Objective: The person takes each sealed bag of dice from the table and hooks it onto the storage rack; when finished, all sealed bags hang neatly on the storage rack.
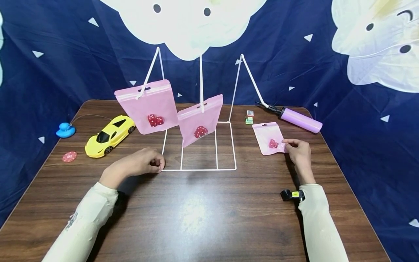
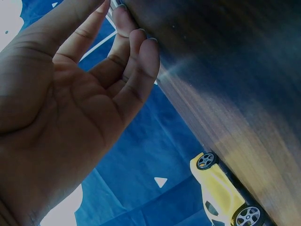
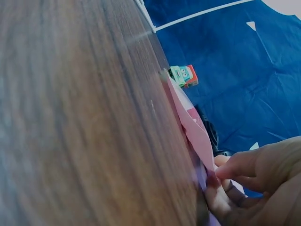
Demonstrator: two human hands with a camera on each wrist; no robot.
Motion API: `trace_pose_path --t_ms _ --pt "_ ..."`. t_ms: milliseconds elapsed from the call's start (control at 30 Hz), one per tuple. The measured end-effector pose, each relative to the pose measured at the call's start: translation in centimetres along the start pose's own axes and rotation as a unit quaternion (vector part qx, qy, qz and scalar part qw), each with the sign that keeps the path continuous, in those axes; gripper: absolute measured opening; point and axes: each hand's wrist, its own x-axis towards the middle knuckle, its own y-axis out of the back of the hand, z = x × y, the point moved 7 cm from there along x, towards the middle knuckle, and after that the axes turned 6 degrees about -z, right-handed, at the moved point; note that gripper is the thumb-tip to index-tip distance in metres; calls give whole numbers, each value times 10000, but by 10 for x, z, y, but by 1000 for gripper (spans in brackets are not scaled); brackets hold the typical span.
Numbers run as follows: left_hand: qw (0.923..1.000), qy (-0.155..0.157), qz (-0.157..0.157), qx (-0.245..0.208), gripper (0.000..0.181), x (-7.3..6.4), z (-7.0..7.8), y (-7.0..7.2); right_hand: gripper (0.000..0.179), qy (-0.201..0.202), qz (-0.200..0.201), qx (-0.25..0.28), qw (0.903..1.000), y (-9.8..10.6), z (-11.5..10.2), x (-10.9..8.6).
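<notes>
At the table's middle stands a white wire rack (image 1: 196, 170), its front left corner pinched between the thumb and fingers of my left hand (image 1: 144, 162). Two pink zip bags hang from its prongs: the left bag (image 1: 140, 112) and the middle bag (image 1: 192, 122), each with red dice inside. To the right of the rack, a third pink bag (image 1: 263, 133) with red dice lies on the table. My right hand (image 1: 298, 154) pinches this bag's right edge; in the right wrist view the bag (image 3: 200, 141) shows edge-on, its held edge between thumb and fingers.
The right prong (image 1: 253, 80) slants down toward a purple hand pump (image 1: 301, 119). A small red and green toy (image 1: 249, 117) stands behind the third bag. On the left are a yellow toy car (image 1: 109, 136), a blue duck (image 1: 65, 130) and a red poker chip (image 1: 69, 157).
</notes>
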Motion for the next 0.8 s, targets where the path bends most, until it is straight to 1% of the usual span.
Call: trace_pose_path --t_ms 100,233,300,433,600,733,800 --pt "10000 -28 29 -12 22 0 0 0 25 -52 -63 300 9995 1 2 1" --pt "10000 46 28 32 22 0 0 0 26 -93 -61 976 9952 4 4 1" --pt "9999 104 23 63 23 -1 -1 0 25 -61 23 1377 9904 6 4 0" --pt "9999 106 47 86 23 -2 -1 0 21 191 330 2038 9783 10 -2 -4" --pt "10000 61 53 44 21 -2 -1 1 20 645 782 2577 9609 17 -12 -8" --pt "10000 72 42 21 22 -1 -1 0 17 1100 1094 3048 9397 24 -19 -13" --pt "10000 65 32 32 21 -1 0 0 15 1318 1222 3324 9259 28 -22 -16"
